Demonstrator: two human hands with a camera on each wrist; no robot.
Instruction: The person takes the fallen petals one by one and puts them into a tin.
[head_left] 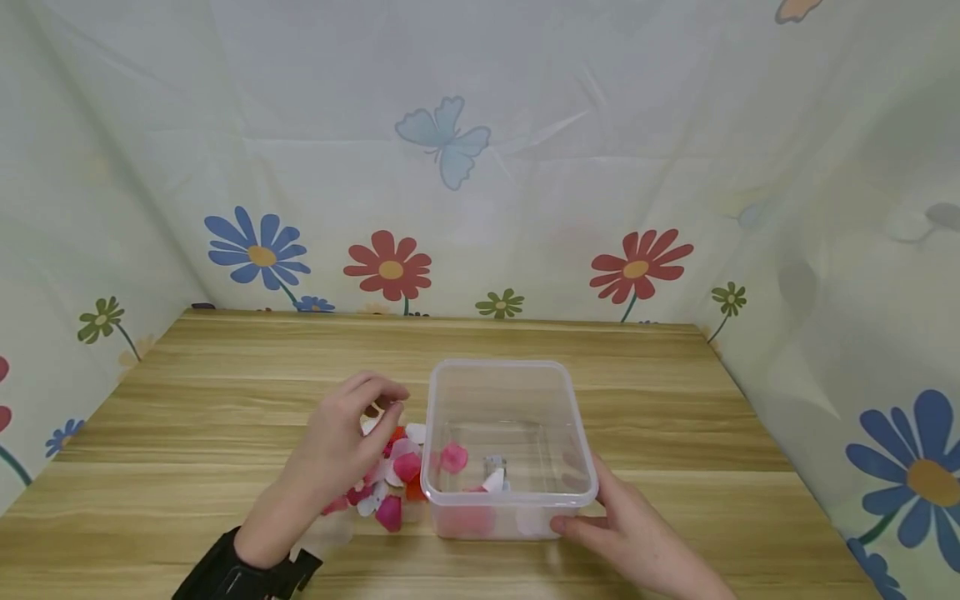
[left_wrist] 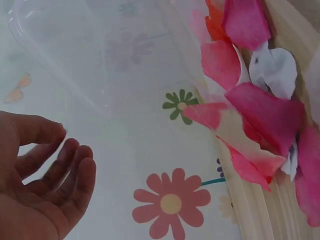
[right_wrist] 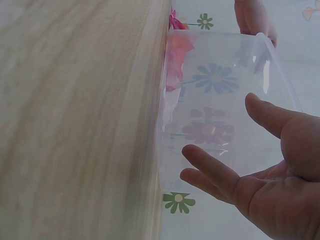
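A clear plastic box [head_left: 510, 500] stands on the wooden table with a few petals in it, among them a round pink petal [head_left: 453, 457] and a white petal [head_left: 493, 480]. Just left of the box lies a pile of pink, red, orange and white artificial petals [head_left: 407, 467]. My left hand [head_left: 348, 433] hovers over this pile, fingers loosely bent; in the left wrist view nothing shows between thumb and fingertips. At the box's front right corner rests my right hand [head_left: 626, 525], thumb along the front and the fingers partly hidden beside the right wall. The right wrist view shows extended fingers [right_wrist: 210, 165].
The wood-grain tabletop [head_left: 300, 358] reaches back to a pale curtain [head_left: 525, 192] printed with flowers and a butterfly, which also closes off both sides. A black strap [head_left: 240, 575] sits on the left wrist.
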